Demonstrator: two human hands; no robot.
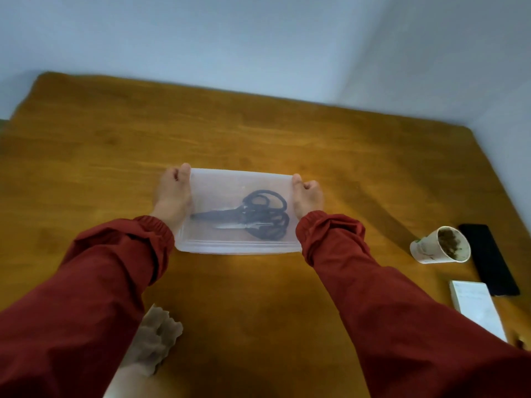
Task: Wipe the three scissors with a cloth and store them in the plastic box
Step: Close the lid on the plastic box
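A translucent plastic box [218,185] sits in the middle of the wooden table, its lid on. Through the lid I see black-handled scissors [253,218] lying together, blades pointing left. My left hand [172,196] grips the box's left end, thumb on top of the lid. At the right end, my right hand [306,198] holds the box the same way. A crumpled beige cloth [156,340] lies on the table near me, partly behind my left sleeve.
On the right stand a paper cup [439,245] with brown residue, tipped on its side, a black flat object [488,259] and a white box [477,308]. The wooden table [258,311] reaches a pale wall at the back.
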